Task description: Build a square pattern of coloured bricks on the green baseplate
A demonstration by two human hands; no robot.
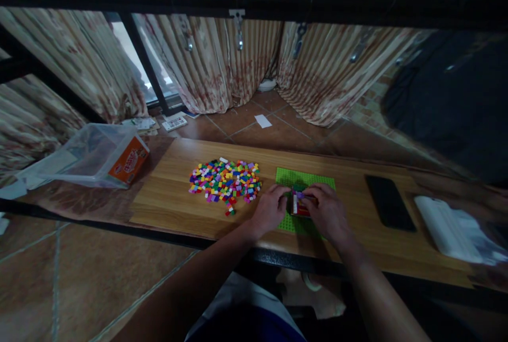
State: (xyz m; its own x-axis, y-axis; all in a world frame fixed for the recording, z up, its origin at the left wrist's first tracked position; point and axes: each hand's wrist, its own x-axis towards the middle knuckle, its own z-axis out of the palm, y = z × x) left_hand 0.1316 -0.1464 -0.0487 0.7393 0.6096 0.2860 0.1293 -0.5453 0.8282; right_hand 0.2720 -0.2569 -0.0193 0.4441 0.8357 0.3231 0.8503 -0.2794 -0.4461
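Observation:
A light green studded baseplate (305, 176) lies on the wooden board. On it stands a small build of toy bricks (300, 207), with red, white and purple pieces showing. My left hand (271, 208) is closed against the build's left side, fingertips at its upper left corner. From the right, my right hand (328, 210) curls its fingers over the build, near the purple bricks on top. My fingers hide part of the build, so any single brick between them cannot be made out. Left of my hands spreads a pile of loose coloured toy bricks (226, 179).
A black phone (390, 203) and a white packet (448, 228) lie right of the baseplate. At far left sits a clear plastic box (97, 154) with an orange label. A dark metal bar (254, 3) crosses above; the wooden board (166, 188) has a dark front edge.

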